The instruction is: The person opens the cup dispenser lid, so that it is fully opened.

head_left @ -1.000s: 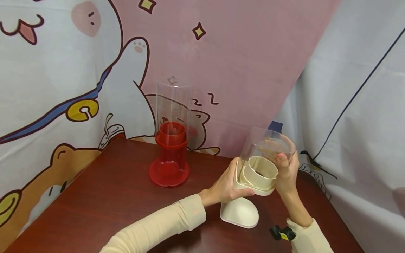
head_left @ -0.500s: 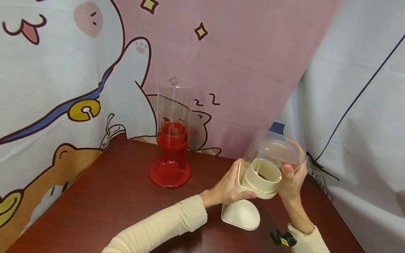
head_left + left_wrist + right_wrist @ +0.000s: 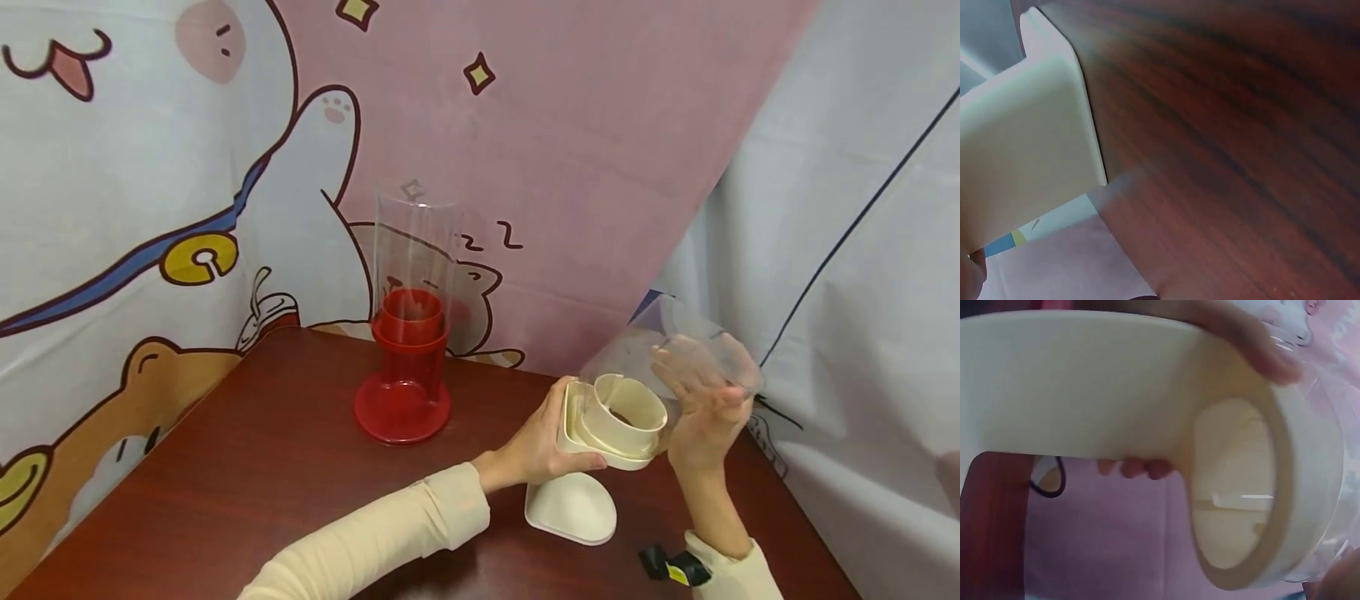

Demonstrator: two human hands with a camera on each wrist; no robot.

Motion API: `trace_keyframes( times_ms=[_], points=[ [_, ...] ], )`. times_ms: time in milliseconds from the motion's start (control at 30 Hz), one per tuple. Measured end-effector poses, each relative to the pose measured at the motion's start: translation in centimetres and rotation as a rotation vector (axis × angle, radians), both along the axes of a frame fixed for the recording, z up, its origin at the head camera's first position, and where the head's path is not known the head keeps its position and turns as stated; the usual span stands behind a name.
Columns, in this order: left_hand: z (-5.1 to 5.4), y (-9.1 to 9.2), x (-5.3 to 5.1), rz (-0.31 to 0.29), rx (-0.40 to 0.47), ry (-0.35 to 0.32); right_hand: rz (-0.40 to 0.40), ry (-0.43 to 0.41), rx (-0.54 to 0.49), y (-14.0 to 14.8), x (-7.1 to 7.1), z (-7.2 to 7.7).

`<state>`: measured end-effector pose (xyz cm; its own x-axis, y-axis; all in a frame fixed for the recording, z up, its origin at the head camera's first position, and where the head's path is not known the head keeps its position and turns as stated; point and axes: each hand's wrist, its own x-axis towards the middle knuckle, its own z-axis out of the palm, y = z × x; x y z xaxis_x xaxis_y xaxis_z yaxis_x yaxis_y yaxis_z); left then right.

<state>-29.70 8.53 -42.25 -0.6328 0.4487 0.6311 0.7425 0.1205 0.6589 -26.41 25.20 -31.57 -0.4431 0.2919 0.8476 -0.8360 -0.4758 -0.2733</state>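
In the head view my left hand (image 3: pixel 542 442) grips the upper part of a cream stand (image 3: pixel 621 419), thumb in front. The stand's rounded foot (image 3: pixel 572 508) is low, by the table. My right hand (image 3: pixel 703 408) holds a clear plastic cylinder (image 3: pixel 637 350), tilted to the right against the stand's round collar. Whether the cylinder's lower edge touches the collar cannot be told. The right wrist view shows the cream stand's ring (image 3: pixel 1285 487) from below, with left-hand fingers (image 3: pixel 1159 469) behind it. In the left wrist view the stand's pale body (image 3: pixel 1022 137) fills the left side.
A red stand (image 3: pixel 402 411) with a clear cylinder (image 3: pixel 414 242) upright on it stands at the table's back middle. A black strap with a yellow patch (image 3: pixel 675 568) lies by the right sleeve. Patterned cloth (image 3: pixel 570 167) hangs behind the brown table (image 3: pixel 300 467).
My right hand has moved to the right, and the clear cylinder leans further right over the cream stand. My left hand and the stand have shifted only slightly.
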Motion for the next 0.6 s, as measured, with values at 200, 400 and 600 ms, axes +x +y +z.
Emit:
trace_keyframes(
  times_ms=[200,400,600],
  points=[
    [-0.1,0.6,0.0,-0.012,0.02,-0.003,-0.003,0.045,-0.041,2.3,0.7,1.3],
    [-0.2,0.3,0.1,-0.041,0.018,-0.028,-0.051,-0.024,-0.049,4.3,1.6,2.1],
    [-0.2,-0.1,0.3,-0.038,0.017,-0.084,-0.163,-0.128,-0.132,6.2,1.5,2.5]
  ],
)
